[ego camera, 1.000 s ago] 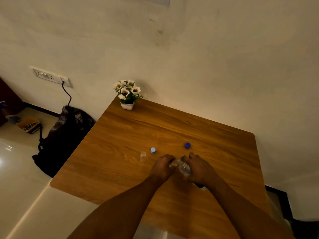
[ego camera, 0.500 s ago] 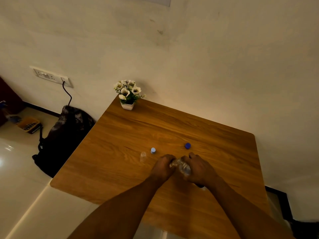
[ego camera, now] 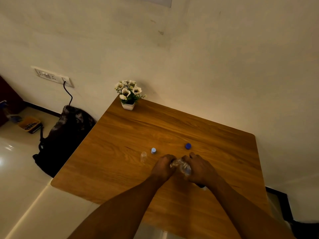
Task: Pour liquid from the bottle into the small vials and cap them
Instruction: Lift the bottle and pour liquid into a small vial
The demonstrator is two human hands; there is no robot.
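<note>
The wooden table serves as the landmark. Off its left edge, on the floor, a dark backpack leans against the wall below a switch panel. At the table's far left corner stands a small potted flower plant. Near the table's middle, an open clear vial stands upright, with a capped vial with a pale blue cap just beside it to the right. Next comes the left hand, curled around something at the mouth of a clear plastic bottle; what it grips is hidden. The bottle is tilted, neck toward the left hand. The right hand grasps the bottle's body. Beyond the right hand, a dark blue bottle cap lies on the table.
</note>
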